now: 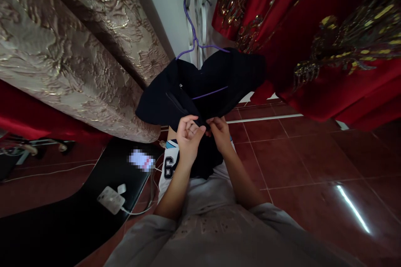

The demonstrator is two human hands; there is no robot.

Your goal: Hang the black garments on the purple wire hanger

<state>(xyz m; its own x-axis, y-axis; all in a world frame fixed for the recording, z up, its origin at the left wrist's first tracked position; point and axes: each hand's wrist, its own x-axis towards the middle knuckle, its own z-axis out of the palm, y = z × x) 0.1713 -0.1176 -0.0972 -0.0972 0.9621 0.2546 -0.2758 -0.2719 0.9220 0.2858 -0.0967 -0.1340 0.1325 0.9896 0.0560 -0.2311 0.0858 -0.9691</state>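
Observation:
A dark navy jacket (216,83) hangs on a purple hanger (192,33) in front of me. Both my hands are raised to its lower front edge. My left hand (188,135) has its fingers curled and pinches the dark cloth near the zipper. My right hand (221,133) pinches the same edge close beside it, the two hands almost touching. Below the jacket a white garment with a dark number (169,167) shows behind my left forearm.
Gold embossed curtains (62,50) hang at the left. Red embroidered garments (328,37) hang at the upper right. A black surface (62,221) at lower left holds a white power strip (110,199) with cables. Red floor tiles (313,167) spread to the right.

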